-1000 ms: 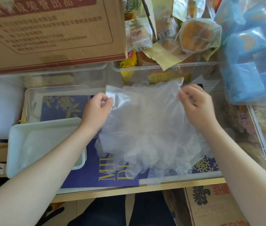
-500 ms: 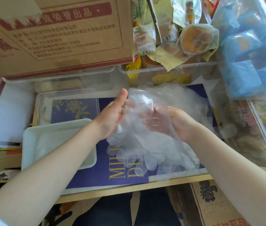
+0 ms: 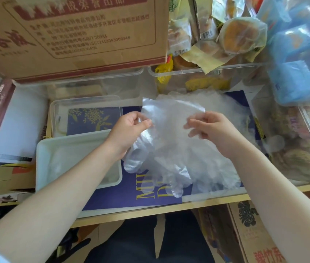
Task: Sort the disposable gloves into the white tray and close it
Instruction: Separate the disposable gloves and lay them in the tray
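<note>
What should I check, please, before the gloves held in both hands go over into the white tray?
1. Grip: left hand and right hand each pinch the cuff end of the gloves: ok.
2. Gloves clear of the surface: the fingers hang down over the blue book; contact cannot tell.
3. White tray open to receive: ok.
4. Tray room: a faint clear layer seems to lie inside; how full, cannot tell.
5. Path left to the tray: the left forearm lies across its near corner: not ok.
6. Lid at hand: a clear lid lies behind the tray; whether it fits, cannot tell.
</note>
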